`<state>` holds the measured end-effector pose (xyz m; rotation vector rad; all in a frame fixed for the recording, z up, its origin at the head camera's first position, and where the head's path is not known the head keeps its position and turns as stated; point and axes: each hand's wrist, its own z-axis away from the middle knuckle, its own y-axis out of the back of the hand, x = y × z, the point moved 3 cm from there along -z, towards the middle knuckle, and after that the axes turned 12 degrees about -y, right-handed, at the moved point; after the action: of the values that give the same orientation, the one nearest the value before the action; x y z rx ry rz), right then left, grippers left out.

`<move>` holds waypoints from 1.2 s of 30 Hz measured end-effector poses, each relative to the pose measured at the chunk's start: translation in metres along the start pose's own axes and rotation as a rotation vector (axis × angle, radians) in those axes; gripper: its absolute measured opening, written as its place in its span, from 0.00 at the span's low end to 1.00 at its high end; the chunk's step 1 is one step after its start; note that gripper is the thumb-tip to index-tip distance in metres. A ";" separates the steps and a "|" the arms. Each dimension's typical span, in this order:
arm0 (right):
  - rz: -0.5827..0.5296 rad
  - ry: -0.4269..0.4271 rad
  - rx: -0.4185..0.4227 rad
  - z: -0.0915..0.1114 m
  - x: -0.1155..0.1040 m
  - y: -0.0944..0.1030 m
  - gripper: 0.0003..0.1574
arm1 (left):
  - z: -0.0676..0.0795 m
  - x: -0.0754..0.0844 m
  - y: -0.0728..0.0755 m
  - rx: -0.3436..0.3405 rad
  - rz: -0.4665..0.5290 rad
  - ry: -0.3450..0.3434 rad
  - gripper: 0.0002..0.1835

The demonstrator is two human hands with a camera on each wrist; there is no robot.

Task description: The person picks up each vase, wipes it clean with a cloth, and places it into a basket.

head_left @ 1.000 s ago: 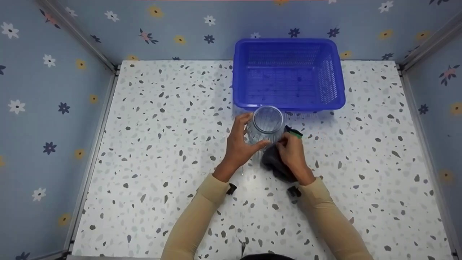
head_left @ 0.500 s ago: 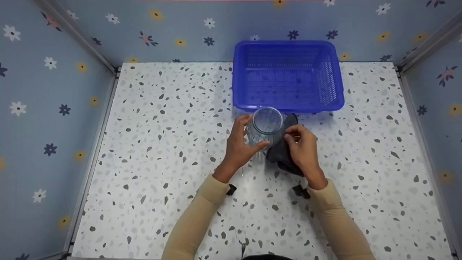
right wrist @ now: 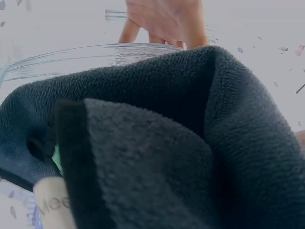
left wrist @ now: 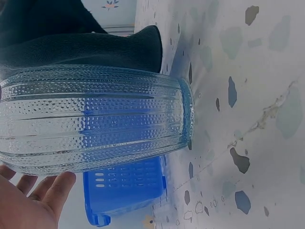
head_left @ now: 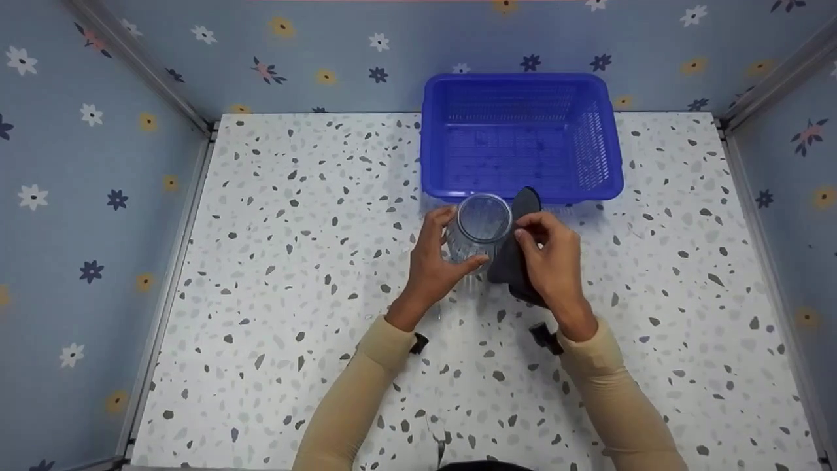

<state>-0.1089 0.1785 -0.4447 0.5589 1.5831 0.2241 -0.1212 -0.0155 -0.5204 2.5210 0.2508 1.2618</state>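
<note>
A clear ribbed glass jar (head_left: 484,219) stands upright on the speckled table, its round mouth facing up. My left hand (head_left: 433,255) grips it from the left, fingers on the far side and thumb across the near side. In the left wrist view the jar's dimpled wall (left wrist: 119,114) and base are plain to see. A dark grey cloth (head_left: 513,261) hangs against the jar's right side. My right hand (head_left: 552,258) pinches this cloth near the rim. Folded cloth (right wrist: 152,143) fills much of the right wrist view and hides the right fingers there.
Just beyond the jar stands a blue slatted plastic basket (head_left: 523,196), near the back wall. Flower-patterned panels (head_left: 91,216) enclose the table (head_left: 294,261) at left, back and right. A pale piece with printed letters (right wrist: 52,202) shows beside the cloth.
My right hand has moved right and slightly away from me, carrying the cloth up along the jar's right side. The left hand and jar have stayed in place.
</note>
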 end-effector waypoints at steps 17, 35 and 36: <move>0.050 -0.002 -0.181 -0.012 -0.001 0.018 0.15 | -0.001 -0.002 0.000 0.001 -0.012 0.015 0.47; -0.002 -0.021 -0.151 -0.011 0.025 0.007 0.11 | 0.000 -0.002 -0.001 0.017 0.006 0.011 0.47; -0.016 -0.039 -0.151 -0.010 0.031 0.005 0.10 | 0.000 -0.002 -0.001 0.018 0.005 0.012 0.47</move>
<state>-0.1179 0.1998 -0.4680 0.4307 1.5176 0.3161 -0.1222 -0.0149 -0.5224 2.5312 0.2593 1.2829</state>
